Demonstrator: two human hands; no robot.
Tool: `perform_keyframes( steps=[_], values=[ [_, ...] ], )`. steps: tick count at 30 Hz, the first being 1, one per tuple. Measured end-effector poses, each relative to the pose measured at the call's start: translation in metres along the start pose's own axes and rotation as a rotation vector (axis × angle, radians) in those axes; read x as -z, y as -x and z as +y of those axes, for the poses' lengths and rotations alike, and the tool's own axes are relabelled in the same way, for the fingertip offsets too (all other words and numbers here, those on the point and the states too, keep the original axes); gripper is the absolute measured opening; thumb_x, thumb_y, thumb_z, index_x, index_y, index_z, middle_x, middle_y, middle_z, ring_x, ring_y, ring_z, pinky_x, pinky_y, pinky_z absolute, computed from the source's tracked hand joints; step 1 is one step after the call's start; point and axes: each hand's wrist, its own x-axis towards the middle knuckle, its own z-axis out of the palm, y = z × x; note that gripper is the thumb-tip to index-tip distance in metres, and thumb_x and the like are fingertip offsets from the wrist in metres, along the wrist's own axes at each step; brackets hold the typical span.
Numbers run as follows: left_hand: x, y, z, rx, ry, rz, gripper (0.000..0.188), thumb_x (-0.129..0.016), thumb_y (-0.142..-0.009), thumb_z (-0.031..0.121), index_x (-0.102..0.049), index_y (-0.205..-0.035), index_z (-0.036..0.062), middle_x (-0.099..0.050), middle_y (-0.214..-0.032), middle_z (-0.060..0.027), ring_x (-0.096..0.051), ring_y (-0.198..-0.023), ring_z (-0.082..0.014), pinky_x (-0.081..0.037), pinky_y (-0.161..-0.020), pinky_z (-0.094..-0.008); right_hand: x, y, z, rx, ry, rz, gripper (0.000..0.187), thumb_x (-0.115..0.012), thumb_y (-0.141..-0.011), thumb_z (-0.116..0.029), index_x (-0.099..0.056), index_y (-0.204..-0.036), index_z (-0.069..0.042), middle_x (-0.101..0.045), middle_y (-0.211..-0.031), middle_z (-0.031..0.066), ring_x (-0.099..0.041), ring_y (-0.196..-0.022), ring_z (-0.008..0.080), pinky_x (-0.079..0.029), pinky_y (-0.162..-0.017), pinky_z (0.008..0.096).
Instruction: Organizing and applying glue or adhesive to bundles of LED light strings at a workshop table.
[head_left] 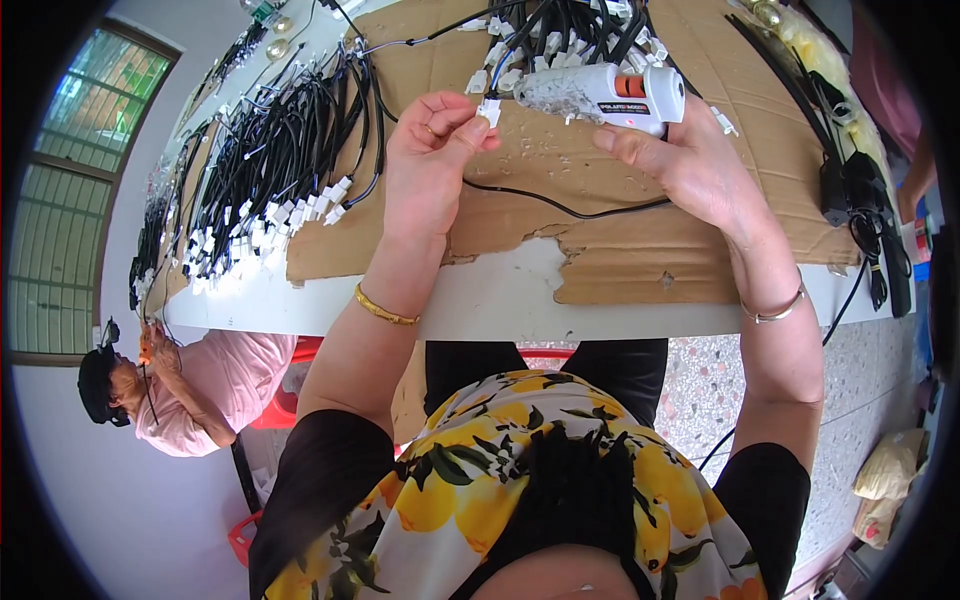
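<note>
Between the thumb and fingers of my left hand (432, 150) is a small white plug connector (489, 111), with a dark cable running up from it. My right hand (690, 160) grips a white hot glue gun (590, 95) lying level, its nozzle pointing left at the connector and very close to it; whether they touch I cannot tell. Orange parts show near the gun's back end, and its body is smeared with dried glue. A black cord (570, 211) curves over the cardboard below both hands. Beyond the gun lies a bundle of black cables with white connectors (560, 45).
Torn brown cardboard (660, 265) covers much of the white table (480, 310). Left lies a big pile of black cables (290, 150) with white plugs. At right are black adapters (855, 190) and a yellowish clear bundle (845, 95). A co-worker in pink (215, 385) sits at the left.
</note>
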Motion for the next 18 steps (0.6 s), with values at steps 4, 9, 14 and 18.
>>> perform_keyframes(
  steps=[4, 9, 14, 18],
  values=[
    [-0.0048, 0.0010, 0.0023, 0.018, 0.032, 0.027, 0.017, -0.052, -0.080, -0.006, -0.049, -0.096, -0.0018, -0.060, -0.084, -0.0095, -0.059, -0.072, -0.0154, -0.050, -0.067, -0.0264, 0.0000, 0.0004, -0.0012, 0.019, 0.011, 0.014, 0.026, -0.062, -0.078, -0.014, -0.055, -0.098, 0.000, -0.058, -0.083, 0.0013, -0.048, -0.075, 0.0081, -0.041, -0.070, 0.0234],
    [-0.0024, 0.0008, 0.0034, 0.025, 0.017, -0.048, 0.018, -0.050, -0.084, 0.001, -0.047, -0.102, 0.0016, -0.061, -0.095, -0.0161, -0.060, -0.078, -0.0178, -0.049, -0.071, -0.0283, 0.0013, -0.0010, -0.0002, -0.012, -0.013, 0.013, 0.026, -0.062, -0.078, -0.015, -0.055, -0.097, 0.000, -0.057, -0.082, 0.0008, -0.047, -0.073, 0.0081, -0.041, -0.069, 0.0233],
    [-0.0032, 0.0005, 0.0050, 0.066, 0.128, -0.071, 0.016, -0.047, -0.085, 0.000, -0.047, -0.101, 0.0006, -0.061, -0.093, -0.0163, -0.059, -0.076, -0.0179, -0.050, -0.068, -0.0292, 0.0009, -0.0020, 0.0033, 0.009, -0.068, 0.030, 0.024, -0.062, -0.078, -0.015, -0.054, -0.096, 0.000, -0.055, -0.081, 0.0004, -0.046, -0.073, 0.0077, -0.041, -0.068, 0.0232],
    [-0.0022, -0.0001, 0.0051, 0.089, 0.166, -0.111, 0.015, -0.046, -0.087, 0.002, -0.047, -0.101, 0.0012, -0.061, -0.093, -0.0171, -0.059, -0.076, -0.0186, -0.050, -0.069, -0.0304, 0.0016, -0.0011, -0.0002, -0.001, -0.050, 0.014, 0.024, -0.061, -0.079, -0.014, -0.054, -0.097, 0.000, -0.056, -0.082, 0.0007, -0.048, -0.074, 0.0079, -0.041, -0.069, 0.0231]
  ],
)
